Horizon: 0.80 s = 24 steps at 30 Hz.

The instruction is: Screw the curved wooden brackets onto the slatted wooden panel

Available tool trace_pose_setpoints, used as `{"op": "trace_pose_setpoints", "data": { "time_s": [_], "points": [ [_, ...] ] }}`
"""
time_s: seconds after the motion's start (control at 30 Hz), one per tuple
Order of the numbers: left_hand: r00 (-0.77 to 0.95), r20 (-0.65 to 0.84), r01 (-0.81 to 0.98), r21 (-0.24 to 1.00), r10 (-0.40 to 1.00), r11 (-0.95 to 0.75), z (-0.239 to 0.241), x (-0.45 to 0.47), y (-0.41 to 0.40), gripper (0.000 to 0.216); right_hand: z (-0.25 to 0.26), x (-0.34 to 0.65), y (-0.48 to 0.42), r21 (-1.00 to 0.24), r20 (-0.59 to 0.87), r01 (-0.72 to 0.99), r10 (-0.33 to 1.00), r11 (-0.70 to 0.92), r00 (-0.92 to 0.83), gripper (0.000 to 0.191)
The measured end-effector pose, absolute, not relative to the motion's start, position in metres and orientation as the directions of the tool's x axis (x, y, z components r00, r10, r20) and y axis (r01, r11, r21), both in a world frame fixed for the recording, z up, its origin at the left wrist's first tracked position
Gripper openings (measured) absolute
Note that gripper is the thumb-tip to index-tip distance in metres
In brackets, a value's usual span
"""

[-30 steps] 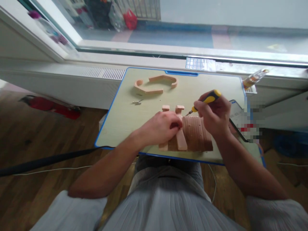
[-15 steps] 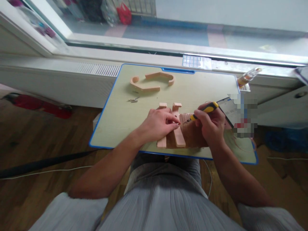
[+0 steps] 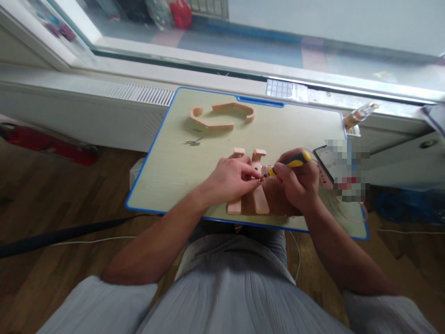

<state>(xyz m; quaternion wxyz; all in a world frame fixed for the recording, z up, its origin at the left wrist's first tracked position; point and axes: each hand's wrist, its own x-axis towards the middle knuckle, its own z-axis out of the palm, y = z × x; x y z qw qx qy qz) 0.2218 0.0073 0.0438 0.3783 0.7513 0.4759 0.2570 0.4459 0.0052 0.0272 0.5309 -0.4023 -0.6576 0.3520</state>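
Observation:
A wooden assembly (image 3: 259, 199) with two upright slats lies near the front edge of the blue-rimmed lap table (image 3: 174, 167). My right hand (image 3: 295, 183) grips a yellow-and-black screwdriver (image 3: 290, 164), its tip pointing left toward the inner slat. My left hand (image 3: 232, 178) rests on the assembly, thumb and forefinger pinched at the screwdriver tip on something too small to make out.
Curved wooden pieces (image 3: 222, 116) lie at the table's back, with small metal screws (image 3: 193, 141) just in front of them. A phone (image 3: 327, 160) sits at the right edge. A clear parts box (image 3: 287, 90) and a tube (image 3: 359, 113) rest on the windowsill.
My right hand lowered the screwdriver and brought its tip left to the slat. My left fingers closed into a pinch at the tip.

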Motion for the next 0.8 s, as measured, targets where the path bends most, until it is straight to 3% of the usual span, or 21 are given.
{"op": "trace_pose_setpoints", "data": {
  "time_s": [0.17, 0.3, 0.8],
  "points": [
    [0.379, 0.078, 0.477, 0.837, 0.922, -0.267, 0.037, 0.223, 0.002, 0.021, 0.023, 0.445, 0.008, -0.836, 0.495, 0.205, 0.861, 0.508, -0.117, 0.007],
    [0.332, 0.098, 0.441, 0.863, 0.938, -0.246, 0.032, 0.223, -0.001, 0.013, 0.022, 0.446, 0.009, -0.830, 0.501, 0.207, 0.856, 0.517, -0.131, 0.007],
    [0.365, 0.090, 0.408, 0.879, 0.927, -0.246, 0.031, 0.220, 0.000, 0.010, 0.023, 0.445, 0.006, -0.764, 0.580, 0.226, 0.797, 0.604, -0.169, 0.013]
  ]
}}
